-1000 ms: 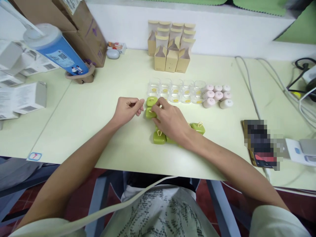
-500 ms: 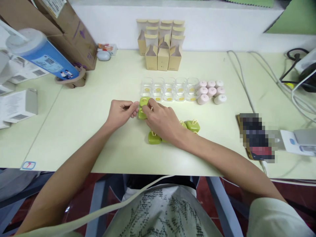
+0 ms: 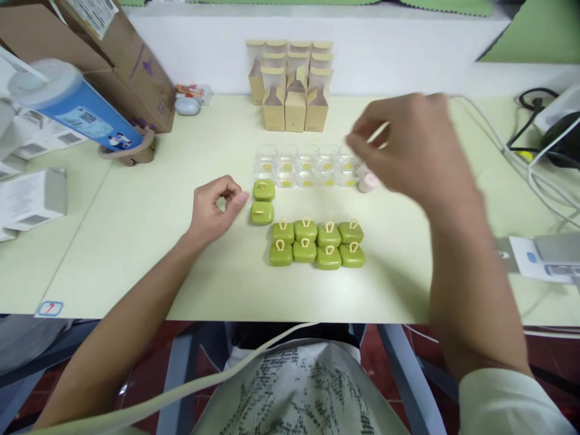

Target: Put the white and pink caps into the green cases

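Note:
My left hand (image 3: 212,208) rests on the pale green table (image 3: 149,241) with its fingers curled in, just left of two green square lids (image 3: 263,202) with cream loops. A block of several more green lids (image 3: 316,243) lies to their right. My right hand (image 3: 410,151) is raised above the table near the clear square jars (image 3: 308,165) and the pink round caps (image 3: 368,182), blurred by motion, with thumb and fingers pinched together; whether it holds anything is unclear.
Small kraft paper boxes (image 3: 292,84) stand at the back by the wall. A blue tube (image 3: 75,109), cardboard boxes (image 3: 118,48) and white cartons (image 3: 31,196) crowd the left. Cables (image 3: 521,157) and a white device (image 3: 539,257) lie on the right.
My right hand lifted off the two green lids and swung up and right toward the jars and caps. The left hand drew back slightly. The block of green lids is now uncovered.

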`<state>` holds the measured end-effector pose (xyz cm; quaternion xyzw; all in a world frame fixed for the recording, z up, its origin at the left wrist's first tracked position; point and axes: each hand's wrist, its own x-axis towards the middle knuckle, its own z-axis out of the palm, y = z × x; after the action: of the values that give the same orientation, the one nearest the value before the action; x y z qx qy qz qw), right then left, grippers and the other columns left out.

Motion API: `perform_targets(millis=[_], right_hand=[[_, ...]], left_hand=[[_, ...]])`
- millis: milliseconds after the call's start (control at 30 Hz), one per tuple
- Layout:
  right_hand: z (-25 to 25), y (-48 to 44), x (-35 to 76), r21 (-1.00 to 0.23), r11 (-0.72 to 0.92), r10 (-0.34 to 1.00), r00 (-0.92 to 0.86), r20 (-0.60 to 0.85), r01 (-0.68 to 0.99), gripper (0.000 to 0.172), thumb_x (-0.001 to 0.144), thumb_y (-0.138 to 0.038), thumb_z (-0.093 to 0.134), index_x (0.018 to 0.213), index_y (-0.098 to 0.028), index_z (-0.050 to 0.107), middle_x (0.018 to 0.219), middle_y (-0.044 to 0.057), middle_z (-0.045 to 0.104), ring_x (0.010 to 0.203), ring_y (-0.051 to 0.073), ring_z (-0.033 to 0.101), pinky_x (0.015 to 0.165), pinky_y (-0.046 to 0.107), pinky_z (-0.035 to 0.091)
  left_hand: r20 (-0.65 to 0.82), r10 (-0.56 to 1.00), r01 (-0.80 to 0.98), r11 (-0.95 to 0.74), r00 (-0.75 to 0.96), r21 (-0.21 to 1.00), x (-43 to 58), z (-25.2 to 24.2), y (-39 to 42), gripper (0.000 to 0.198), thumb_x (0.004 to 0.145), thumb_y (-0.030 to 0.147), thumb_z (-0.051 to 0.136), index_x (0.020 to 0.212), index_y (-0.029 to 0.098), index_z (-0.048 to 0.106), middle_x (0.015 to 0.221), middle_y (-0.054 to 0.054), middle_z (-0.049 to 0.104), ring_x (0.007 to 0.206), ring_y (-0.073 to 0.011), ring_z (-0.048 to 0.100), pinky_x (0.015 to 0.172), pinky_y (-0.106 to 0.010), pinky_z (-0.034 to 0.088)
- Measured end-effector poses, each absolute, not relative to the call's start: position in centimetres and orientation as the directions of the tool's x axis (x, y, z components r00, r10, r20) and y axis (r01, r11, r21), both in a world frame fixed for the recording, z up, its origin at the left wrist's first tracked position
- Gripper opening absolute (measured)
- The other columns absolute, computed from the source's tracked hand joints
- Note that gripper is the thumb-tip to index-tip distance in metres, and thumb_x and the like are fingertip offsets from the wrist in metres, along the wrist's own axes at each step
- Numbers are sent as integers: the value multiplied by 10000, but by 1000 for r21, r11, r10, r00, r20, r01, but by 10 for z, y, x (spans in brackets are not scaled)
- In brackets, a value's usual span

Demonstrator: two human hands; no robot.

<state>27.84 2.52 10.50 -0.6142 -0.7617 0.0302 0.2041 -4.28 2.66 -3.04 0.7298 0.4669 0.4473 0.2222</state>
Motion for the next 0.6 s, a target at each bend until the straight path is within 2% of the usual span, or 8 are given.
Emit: perform_targets(millis=[100,200,267,367,533,600], right_hand=[[121,33,320,-230,-100,960,155,235,968,185,981,-279,767,991,-129,874,921,55,857,1089,278,778,825,513,477],[126,37,342,-251,-248,947,289,141,936,267,962,-376,784,999,-130,882,797,40,837,1000,245,800,709,499,432],[127,37,346,-288,-265,936,317,153,920,337,969,-461,785,1004,-140,884,756,37,830,909,193,801,669,452,421],[127,35,344,-329,-212,941,284,187,920,444,972,-554,761,990,-128,887,727,47,821,868,174,799,649,418,421],[129,31,340,-363,-79,965,163,205,928,223,1007,-272,726,1039,-114,880,808,107,839,756,174,797,651,386,501],[129,32,340,-378,-84,964,171,202,922,199,1002,-249,728,1019,-124,881,825,105,844,756,184,805,635,383,487]], left_hand=[[424,848,494,-529,317,690,-42,-22,25,436,815,633,912,811,242,719,778,-34,681,640,-159,559,607,-314,495],[369,804,467,-578,466,670,-44,-15,25,385,807,609,943,892,259,807,867,-56,747,654,-155,604,589,-299,512],[368,772,432,-608,519,666,-48,-11,25,327,839,570,940,922,267,849,929,-63,780,638,-131,607,581,-281,522],[358,751,406,-620,555,671,-54,-6,25,328,815,570,971,976,294,896,1012,-75,795,657,-123,620,576,-272,539],[296,743,414,-605,600,680,-61,-2,24,361,777,587,997,1060,378,917,1084,-80,777,808,-182,699,584,-276,553],[256,730,431,-608,633,667,-64,0,23,363,810,566,979,1124,400,909,1136,-82,774,860,-194,710,600,-275,561]])
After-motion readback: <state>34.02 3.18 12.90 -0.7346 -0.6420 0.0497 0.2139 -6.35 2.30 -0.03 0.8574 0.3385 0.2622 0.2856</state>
